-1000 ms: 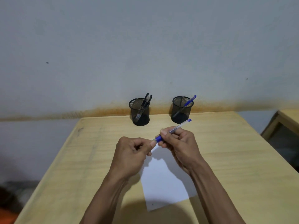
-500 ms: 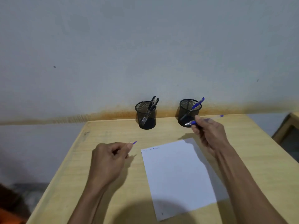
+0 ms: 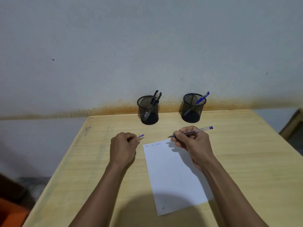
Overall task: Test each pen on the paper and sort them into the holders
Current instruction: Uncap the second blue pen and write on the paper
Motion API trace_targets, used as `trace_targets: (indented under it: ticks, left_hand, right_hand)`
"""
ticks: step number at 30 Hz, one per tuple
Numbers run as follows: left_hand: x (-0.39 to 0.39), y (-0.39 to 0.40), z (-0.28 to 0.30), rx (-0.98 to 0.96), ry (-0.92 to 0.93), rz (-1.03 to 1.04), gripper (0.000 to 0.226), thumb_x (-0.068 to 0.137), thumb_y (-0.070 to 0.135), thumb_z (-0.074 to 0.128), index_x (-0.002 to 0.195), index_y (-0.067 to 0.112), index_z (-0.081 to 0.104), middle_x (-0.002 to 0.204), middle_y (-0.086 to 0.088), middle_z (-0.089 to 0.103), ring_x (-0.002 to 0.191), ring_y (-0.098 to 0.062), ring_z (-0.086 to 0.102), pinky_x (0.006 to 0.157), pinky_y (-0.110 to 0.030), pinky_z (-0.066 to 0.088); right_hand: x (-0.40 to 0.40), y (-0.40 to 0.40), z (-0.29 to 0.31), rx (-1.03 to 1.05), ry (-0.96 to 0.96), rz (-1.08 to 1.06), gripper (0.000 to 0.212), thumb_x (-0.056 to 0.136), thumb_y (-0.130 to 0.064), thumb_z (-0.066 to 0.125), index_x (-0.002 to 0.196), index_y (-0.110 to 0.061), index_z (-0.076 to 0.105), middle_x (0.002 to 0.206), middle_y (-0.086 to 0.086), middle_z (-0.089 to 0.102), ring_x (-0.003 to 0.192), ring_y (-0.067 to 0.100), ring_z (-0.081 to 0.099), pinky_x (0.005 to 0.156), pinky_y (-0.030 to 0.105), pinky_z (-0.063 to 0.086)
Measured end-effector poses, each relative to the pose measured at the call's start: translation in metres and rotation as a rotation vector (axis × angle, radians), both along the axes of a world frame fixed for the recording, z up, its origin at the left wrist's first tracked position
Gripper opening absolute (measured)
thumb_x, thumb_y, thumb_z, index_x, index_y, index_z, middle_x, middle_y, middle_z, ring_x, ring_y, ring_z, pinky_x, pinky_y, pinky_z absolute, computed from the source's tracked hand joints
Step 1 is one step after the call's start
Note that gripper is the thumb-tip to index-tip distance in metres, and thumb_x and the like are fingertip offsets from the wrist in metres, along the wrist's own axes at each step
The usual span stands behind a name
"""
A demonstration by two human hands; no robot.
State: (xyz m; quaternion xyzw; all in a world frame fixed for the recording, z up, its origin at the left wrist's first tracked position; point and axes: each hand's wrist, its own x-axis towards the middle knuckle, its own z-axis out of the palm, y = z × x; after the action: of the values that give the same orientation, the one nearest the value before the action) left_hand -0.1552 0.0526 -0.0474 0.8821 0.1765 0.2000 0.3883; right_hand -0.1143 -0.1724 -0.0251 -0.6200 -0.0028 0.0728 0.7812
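My right hand [image 3: 192, 142] grips an uncapped clear pen [image 3: 196, 131] with a blue end, its tip pointing left just above the top edge of the white paper [image 3: 173, 174]. A few scribbles mark the paper's top left. My left hand [image 3: 123, 148] rests on the table left of the paper and pinches the blue pen cap [image 3: 141, 136]. At the back stand two black mesh holders: the left holder [image 3: 148, 110] has black pens, the right holder [image 3: 193, 108] has a blue pen [image 3: 202, 98].
The wooden table [image 3: 82, 161] meets a grey wall with a rust-coloured stain line. Another wooden piece of furniture [image 3: 293, 126] stands at the right edge. An orange object [image 3: 9, 213] lies on the floor at the lower left.
My hands pulled the cap off the pen and moved apart. My right hand swung the pen toward the right holder, then back to the paper's top edge. My left hand moved left with the cap.
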Motion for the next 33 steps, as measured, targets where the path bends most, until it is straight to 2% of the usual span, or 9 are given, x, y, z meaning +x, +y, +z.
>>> trace_targets:
  ticks: [4,7,10,12,17,22,27,31,33]
  left_hand:
    - [0.019,0.001,-0.012,0.075,0.105,-0.006,0.023,0.089,0.023,0.062,0.071,0.013,0.071,0.062,-0.001,0.068,0.069,-0.026,0.062,0.068,-0.037,0.051]
    - [0.026,0.002,-0.016,0.142,0.157,0.017,0.03,0.093,0.027,0.055,0.071,0.014,0.07,0.065,-0.003,0.067,0.076,-0.03,0.06,0.07,-0.037,0.043]
    - [0.03,0.004,-0.017,0.182,0.164,0.03,0.03,0.095,0.032,0.057,0.073,0.019,0.073,0.065,0.0,0.067,0.078,-0.029,0.057,0.069,-0.035,0.032]
    - [0.031,0.005,-0.017,0.19,0.154,0.034,0.028,0.094,0.035,0.059,0.075,0.022,0.076,0.065,0.001,0.068,0.079,-0.029,0.057,0.071,-0.035,0.031]
    - [0.036,0.005,-0.019,0.268,0.108,0.072,0.024,0.091,0.037,0.065,0.083,0.02,0.079,0.086,0.001,0.072,0.094,-0.029,0.06,0.077,-0.036,0.031]
    - [0.039,0.008,-0.022,0.231,0.121,0.08,0.026,0.092,0.041,0.063,0.1,0.021,0.077,0.105,0.0,0.071,0.105,-0.029,0.058,0.088,-0.043,0.036]
    - [0.031,0.005,-0.017,0.274,0.14,0.026,0.032,0.093,0.042,0.059,0.112,0.018,0.07,0.101,-0.004,0.061,0.107,-0.032,0.055,0.083,-0.04,0.035]
    - [0.0,-0.01,-0.019,0.235,-0.098,-0.15,0.05,0.088,0.047,0.063,0.132,0.025,0.059,0.109,0.009,0.049,0.107,-0.016,0.052,0.088,-0.037,0.046]
    - [-0.011,-0.015,-0.024,0.286,-0.079,-0.267,0.053,0.086,0.051,0.062,0.134,0.028,0.057,0.119,0.01,0.052,0.114,-0.012,0.05,0.089,-0.034,0.046]
  right_hand:
    - [0.0,0.0,-0.005,-0.029,0.009,0.006,0.014,0.086,0.007,0.075,0.093,0.001,0.064,0.081,0.012,0.075,0.08,0.025,0.077,0.068,0.028,0.062]
    - [-0.003,-0.001,-0.01,-0.051,0.017,-0.009,0.014,0.086,0.007,0.075,0.095,0.005,0.064,0.078,0.01,0.076,0.075,0.022,0.077,0.065,0.028,0.063]
    - [-0.004,-0.002,-0.013,-0.073,0.018,-0.016,0.014,0.086,0.006,0.075,0.096,0.007,0.064,0.075,0.008,0.076,0.069,0.018,0.077,0.058,0.025,0.06]
    - [-0.004,-0.002,-0.013,-0.087,0.018,-0.018,0.014,0.086,0.004,0.076,0.095,0.006,0.065,0.074,0.007,0.076,0.07,0.018,0.077,0.058,0.026,0.06]
    - [-0.004,-0.002,-0.013,-0.108,0.012,-0.015,0.013,0.086,0.001,0.077,0.093,0.003,0.066,0.071,0.005,0.077,0.072,0.021,0.077,0.062,0.031,0.062]
    - [-0.005,-0.003,-0.011,-0.103,0.012,-0.012,0.014,0.087,0.002,0.076,0.095,0.005,0.065,0.072,0.005,0.076,0.072,0.021,0.077,0.059,0.028,0.06]
    - [-0.007,-0.003,-0.013,-0.123,0.014,-0.021,0.013,0.087,0.002,0.077,0.094,0.004,0.066,0.071,0.005,0.077,0.072,0.02,0.078,0.062,0.03,0.063]
    - [-0.009,-0.004,-0.017,-0.157,-0.012,-0.054,0.007,0.088,0.001,0.075,0.092,0.0,0.069,0.073,0.006,0.078,0.073,0.019,0.078,0.063,0.029,0.062]
    - [-0.008,-0.004,-0.019,-0.205,-0.05,-0.069,0.007,0.086,0.002,0.077,0.088,-0.001,0.07,0.074,0.004,0.078,0.072,0.013,0.077,0.064,0.025,0.061]
